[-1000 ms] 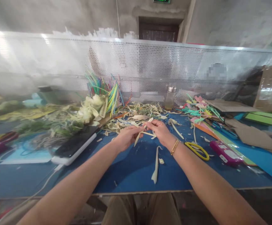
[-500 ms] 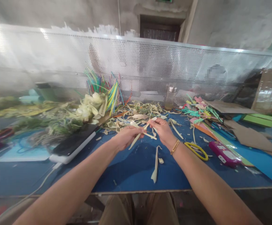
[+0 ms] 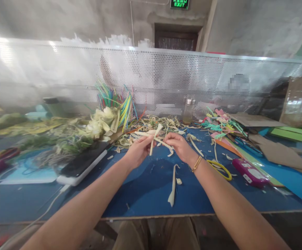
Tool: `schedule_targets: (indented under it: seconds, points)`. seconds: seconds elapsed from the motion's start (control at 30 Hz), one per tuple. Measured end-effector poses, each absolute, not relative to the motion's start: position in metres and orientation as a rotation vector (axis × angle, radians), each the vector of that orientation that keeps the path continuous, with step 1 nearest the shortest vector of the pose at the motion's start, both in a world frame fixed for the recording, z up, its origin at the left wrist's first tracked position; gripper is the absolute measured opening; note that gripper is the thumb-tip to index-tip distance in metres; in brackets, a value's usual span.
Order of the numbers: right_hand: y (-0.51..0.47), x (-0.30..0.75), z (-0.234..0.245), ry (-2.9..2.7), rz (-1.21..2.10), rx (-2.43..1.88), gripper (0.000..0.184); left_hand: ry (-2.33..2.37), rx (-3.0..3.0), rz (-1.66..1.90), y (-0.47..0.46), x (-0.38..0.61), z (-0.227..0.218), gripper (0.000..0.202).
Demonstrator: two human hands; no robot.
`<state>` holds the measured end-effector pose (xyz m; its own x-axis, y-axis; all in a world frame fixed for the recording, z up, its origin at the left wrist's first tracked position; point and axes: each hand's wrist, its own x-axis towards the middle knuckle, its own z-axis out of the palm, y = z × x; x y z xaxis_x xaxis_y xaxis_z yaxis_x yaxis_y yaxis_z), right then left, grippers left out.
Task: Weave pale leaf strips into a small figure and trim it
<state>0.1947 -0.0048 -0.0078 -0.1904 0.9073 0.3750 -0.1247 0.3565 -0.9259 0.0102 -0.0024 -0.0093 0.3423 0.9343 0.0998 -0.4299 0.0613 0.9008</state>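
My left hand (image 3: 137, 151) and my right hand (image 3: 179, 146) meet above the blue table (image 3: 145, 187), both pinched on crossed pale yellow leaf strips (image 3: 154, 139). One strip stands nearly upright between the hands, and others stick out to the sides. A gold bracelet (image 3: 197, 163) sits on my right wrist. A loose pale strip (image 3: 173, 185) lies on the table below the hands. Behind them is a heap of pale strip scraps (image 3: 153, 126).
A tablet (image 3: 82, 163) lies at the left beside pale woven flowers (image 3: 101, 121) and coloured strips (image 3: 117, 100). Yellow-handled scissors (image 3: 220, 168), a pink device (image 3: 248, 172), a glass jar (image 3: 189, 111) and cardboard (image 3: 278, 152) lie at the right. A perforated metal screen (image 3: 166, 76) backs the table.
Both hands have turned the strips: the long one, which slanted down to the left, now points almost straight up. The hands stayed close together over the same spot.
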Motion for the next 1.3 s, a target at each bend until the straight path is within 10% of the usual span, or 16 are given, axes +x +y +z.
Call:
schedule_targets:
  seconds: [1.3]
  points:
    - [-0.005,0.181,-0.012,-1.213,0.99,-0.746,0.029,0.638,1.3,1.153,-0.001,0.018,-0.019,0.035]
